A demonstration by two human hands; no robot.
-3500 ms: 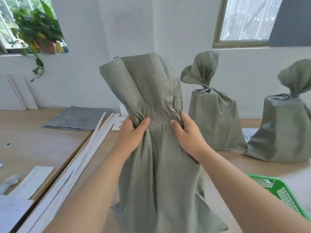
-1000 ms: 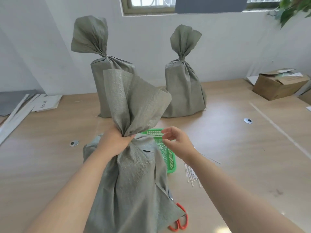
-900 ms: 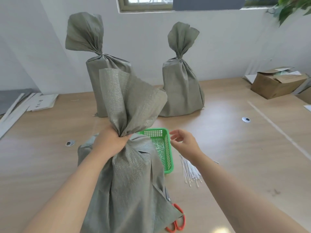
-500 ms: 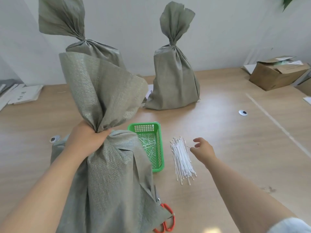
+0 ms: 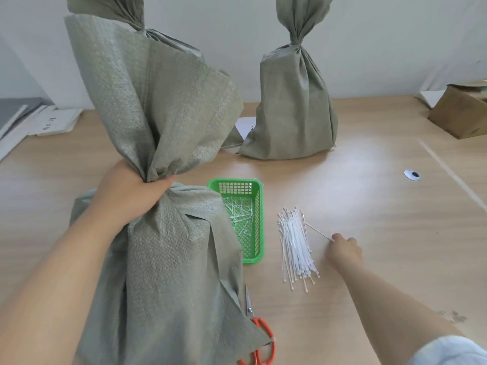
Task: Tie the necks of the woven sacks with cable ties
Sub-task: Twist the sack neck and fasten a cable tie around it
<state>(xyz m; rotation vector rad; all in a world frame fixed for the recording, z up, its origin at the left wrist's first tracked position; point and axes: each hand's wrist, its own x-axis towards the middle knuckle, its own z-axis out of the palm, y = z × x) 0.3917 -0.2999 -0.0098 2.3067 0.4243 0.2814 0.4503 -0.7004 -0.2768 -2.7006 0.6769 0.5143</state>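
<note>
- Gripping the gathered neck of the near sack (image 5: pixel 171 259), the left hand (image 5: pixel 131 196) curls its fingers round it; no tie is on yet.
- The right hand (image 5: pixel 345 250) seems to pinch one cable tie (image 5: pixel 317 231) beside the bundle (image 5: pixel 295 246).
- Both far sacks (image 5: pixel 292 109) stand tied.

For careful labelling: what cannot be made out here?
Head view:
- Scissors: blades partly hidden behind near sack.
- Rear left sack: body behind near sack, top cut by edge.
- Right hand: its back hides whether it pinches the single cable tie.
- Cardboard box: cut by right edge.
</note>
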